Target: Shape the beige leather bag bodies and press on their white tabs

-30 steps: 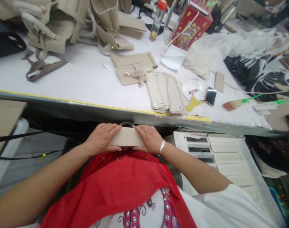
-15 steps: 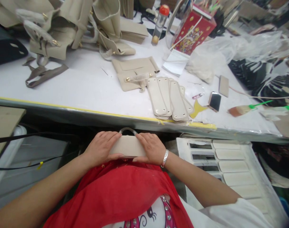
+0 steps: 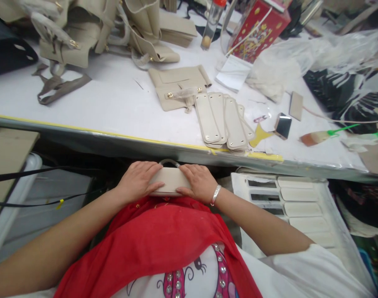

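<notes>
Left hand and right hand clasp the beige piece by its left and right ends, near the table!

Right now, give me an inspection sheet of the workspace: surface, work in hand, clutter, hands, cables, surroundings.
Surface: white table, yellow strip along its near edge.
Work in hand: beige piece, held below the table's near edge.
Clutter: stacked beige strips, red box, red-capped bottle.
Hands: left hand and right hand grip opposite ends.
Cables: thin pale line at right, possibly a cord.
Surroundings: white rack at right, black straps at left.
</notes>
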{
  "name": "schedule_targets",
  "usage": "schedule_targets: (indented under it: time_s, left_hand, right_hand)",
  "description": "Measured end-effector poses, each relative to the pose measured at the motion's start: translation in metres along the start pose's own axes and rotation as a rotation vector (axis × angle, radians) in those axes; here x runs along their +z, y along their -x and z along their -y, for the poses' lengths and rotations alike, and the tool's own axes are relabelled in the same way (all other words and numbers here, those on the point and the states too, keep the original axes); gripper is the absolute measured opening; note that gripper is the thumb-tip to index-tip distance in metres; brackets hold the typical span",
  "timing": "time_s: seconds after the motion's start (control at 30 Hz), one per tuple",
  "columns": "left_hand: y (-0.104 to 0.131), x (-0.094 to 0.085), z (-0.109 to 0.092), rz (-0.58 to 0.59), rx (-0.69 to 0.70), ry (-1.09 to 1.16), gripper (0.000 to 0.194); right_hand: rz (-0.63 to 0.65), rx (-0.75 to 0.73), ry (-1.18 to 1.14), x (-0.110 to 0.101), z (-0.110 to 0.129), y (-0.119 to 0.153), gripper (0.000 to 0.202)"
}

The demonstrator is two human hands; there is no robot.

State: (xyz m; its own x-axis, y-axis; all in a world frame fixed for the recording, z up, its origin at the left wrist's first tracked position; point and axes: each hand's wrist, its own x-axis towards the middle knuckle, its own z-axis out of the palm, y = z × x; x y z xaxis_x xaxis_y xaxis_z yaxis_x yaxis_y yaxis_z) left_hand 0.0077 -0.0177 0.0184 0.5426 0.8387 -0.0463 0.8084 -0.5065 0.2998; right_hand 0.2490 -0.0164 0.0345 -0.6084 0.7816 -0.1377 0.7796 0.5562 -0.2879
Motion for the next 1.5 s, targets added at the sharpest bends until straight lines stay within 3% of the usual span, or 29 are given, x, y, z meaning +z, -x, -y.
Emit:
schedule_targets:
  time_s: [0.17, 0.33, 0.4, 0.53, 0.6, 0.67, 0.83, 0.93, 1.17, 1.23, 1.37, 1.5]
  left_hand:
    - [0.004, -0.009, 0.012, 0.068, -0.041, 0.045, 0.055]
    - [0.009, -0.022, 0.038, 0.159, -0.315, 0.313, 0.060]
    - [0.004, -0.024, 0.038, 0.169, -0.366, 0.398, 0.057]
    - [-0.012, -0.022, 0.028, 0.170, -0.324, 0.424, 0.050]
    - [-0.013, -0.021, 0.029, 0.195, -0.331, 0.457, 0.052]
    - [-0.008, -0.023, 0.036, 0.203, -0.369, 0.483, 0.056]
    - [0.016, -0.035, 0.057, 0.227, -0.429, 0.617, 0.057]
    - [0.016, -0.036, 0.056, 0.275, -0.411, 0.629, 0.062]
    - [-0.012, -0.023, 0.013, 0.236, -0.227, 0.143, 0.072]
    - [-0.013, -0.024, 0.010, 0.247, -0.233, 0.096, 0.073]
    - [0.002, -0.029, 0.027, 0.230, -0.327, 0.210, 0.076]
    - [0.022, -0.024, 0.051, 0.281, -0.443, 0.719, 0.069]
  right_hand:
    - [-0.004, 0.091, -0.091, 0.000, -0.007, 0.004, 0.048]
    - [0.175, 0.231, -0.247, -0.017, -0.018, -0.005, 0.044]
    - [0.223, 0.255, -0.215, -0.020, -0.010, -0.023, 0.045]
    - [0.311, 0.211, -0.206, -0.018, 0.020, -0.064, 0.045]
    - [0.325, 0.199, -0.213, -0.016, 0.026, -0.072, 0.046]
    - [0.328, 0.209, -0.196, -0.019, 0.019, -0.065, 0.045]
    - [0.399, 0.317, -0.132, -0.040, -0.027, -0.017, 0.040]
    - [0.423, 0.362, -0.101, -0.048, -0.035, -0.004, 0.040]
    - [0.333, 0.212, 0.041, -0.024, 0.035, -0.048, 0.072]
    - [0.315, 0.199, 0.034, -0.020, 0.043, -0.053, 0.076]
    - [0.325, 0.295, -0.030, -0.026, 0.010, -0.032, 0.073]
    - [0.387, 0.375, -0.410, -0.029, -0.039, 0.005, 0.057]
